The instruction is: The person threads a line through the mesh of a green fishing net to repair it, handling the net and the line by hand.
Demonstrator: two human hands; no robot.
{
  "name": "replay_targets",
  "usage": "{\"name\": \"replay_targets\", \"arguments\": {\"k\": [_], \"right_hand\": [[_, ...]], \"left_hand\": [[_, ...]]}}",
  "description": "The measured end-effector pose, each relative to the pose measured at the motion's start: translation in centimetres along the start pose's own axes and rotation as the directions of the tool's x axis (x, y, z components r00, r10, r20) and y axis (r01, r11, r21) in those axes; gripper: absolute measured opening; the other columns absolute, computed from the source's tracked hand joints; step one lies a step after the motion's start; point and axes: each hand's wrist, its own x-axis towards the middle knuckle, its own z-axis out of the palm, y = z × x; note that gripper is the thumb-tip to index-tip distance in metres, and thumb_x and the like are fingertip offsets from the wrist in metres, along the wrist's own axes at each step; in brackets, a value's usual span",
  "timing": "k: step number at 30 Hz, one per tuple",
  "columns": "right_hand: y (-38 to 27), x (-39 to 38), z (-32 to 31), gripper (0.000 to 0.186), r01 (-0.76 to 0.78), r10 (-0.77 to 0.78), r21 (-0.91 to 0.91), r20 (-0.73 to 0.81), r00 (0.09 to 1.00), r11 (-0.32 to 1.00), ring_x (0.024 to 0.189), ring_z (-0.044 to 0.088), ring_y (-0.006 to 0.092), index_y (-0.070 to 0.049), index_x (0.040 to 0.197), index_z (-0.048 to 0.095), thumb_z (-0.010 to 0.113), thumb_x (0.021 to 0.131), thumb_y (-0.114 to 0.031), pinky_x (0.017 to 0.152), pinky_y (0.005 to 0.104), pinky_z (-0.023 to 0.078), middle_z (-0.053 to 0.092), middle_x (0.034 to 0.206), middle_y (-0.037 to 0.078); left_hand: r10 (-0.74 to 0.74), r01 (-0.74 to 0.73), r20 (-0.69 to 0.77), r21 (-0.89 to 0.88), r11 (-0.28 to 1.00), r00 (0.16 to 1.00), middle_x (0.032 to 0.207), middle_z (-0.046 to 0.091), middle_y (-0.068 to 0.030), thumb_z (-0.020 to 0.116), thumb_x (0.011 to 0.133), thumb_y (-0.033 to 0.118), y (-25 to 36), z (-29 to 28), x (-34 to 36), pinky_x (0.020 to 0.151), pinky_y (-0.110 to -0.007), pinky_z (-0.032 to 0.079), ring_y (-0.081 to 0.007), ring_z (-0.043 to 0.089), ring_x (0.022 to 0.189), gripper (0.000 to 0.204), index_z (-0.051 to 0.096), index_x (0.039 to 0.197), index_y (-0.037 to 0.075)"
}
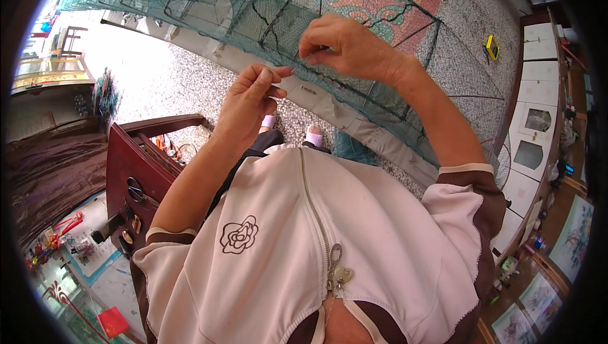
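Green net point(354, 90) w/ thin wire frame stretches over the floor point(164, 78) from 10 to 3 o'clock; prob. light, mesh limp, snaggy. Left hand point(250, 100) pinches a fine strand, right hand point(345, 46) pinches mesh just beside it. Best grip: frame rods.

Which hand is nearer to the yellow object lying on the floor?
Right. The right hand pinches the green net on the side toward the yellow object; the left hand is lower and farther from it, on the opposite side.
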Motion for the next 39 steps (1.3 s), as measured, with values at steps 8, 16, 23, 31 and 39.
{"name": "replay_targets", "arguments": {"k": [8,16,23,31,39], "right_hand": [[-1.3,0.7,2.6,0.013,-0.022,0.015,0.113,0.061,0.998,0.993,0.085,0.052,0.0214,-0.007,0.085,0.062,0.071,0.077,-0.011,0.072,0.0309,0.044,0.049,0.09,0.008],[-6.4,3.1,2.6,0.011,0.252,-0.197,0.188,-0.27,0.943,0.949,0.084,0.059,0.0201,-0.006,0.083,0.062,0.07,0.079,-0.013,0.074,0.0319,0.047,0.059,0.082,0.005],[-9.3,4.8,-3.5,0.013,0.311,0.107,0.623,-0.54,0.835,0.718,0.064,0.05,0.0064,-0.008,0.093,0.06,0.057,0.093,-0.02,0.057,0.0208,0.041,0.059,0.078,0.0],[-6.3,3.0,-9.5,0.024,0.603,-0.167,0.465,-0.685,0.709,0.648,0.048,0.043,0.0042,-0.007,0.093,0.058,0.052,0.097,-0.03,0.043,0.0164,0.037,0.055,0.07,-0.001],[-2.6,0.7,-4.2,0.006,0.082,-0.121,-0.267,-0.132,0.984,0.96,0.078,0.062,0.0221,-0.01,0.085,0.065,0.064,0.083,-0.015,0.068,0.0343,0.049,0.063,0.082,0.004]], "left_hand": [[-0.102,0.097,-0.009,-0.233,0.968,0.995,0.092,0.058,-0.004,0.047,0.099,0.016,-0.6,-2.0,-0.2,0.059,-0.021,0.043,-0.0098,0.057,0.08,0.01,0.051,0.095,0.008],[0.233,-0.214,-0.064,0.216,0.953,0.97,0.093,0.057,-0.004,0.056,0.092,0.006,-0.1,1.1,-0.7,0.061,-0.022,0.046,-0.0106,0.056,0.076,0.018,0.052,0.109,0.004],[0.347,-0.436,0.269,0.628,0.644,0.899,0.091,0.05,-0.0054,0.059,0.09,0.005,1.2,2.2,-0.3,0.068,-0.024,0.042,-0.0132,0.052,0.077,0.013,0.056,0.102,0.003],[0.347,-0.372,0.136,0.39,0.842,0.928,0.094,0.06,-0.0036,0.054,0.096,0.02,2.7,1.4,0.7,0.082,-0.026,0.043,-0.0122,0.055,0.087,0.02,0.062,0.088,0.004],[0.128,-0.122,0.063,-0.089,0.988,0.99,0.095,0.062,-0.008,0.046,0.1,0.021,2.7,-0.9,1.5,0.063,-0.021,0.048,-0.0143,0.062,0.081,0.016,0.053,0.096,0.007]]}}
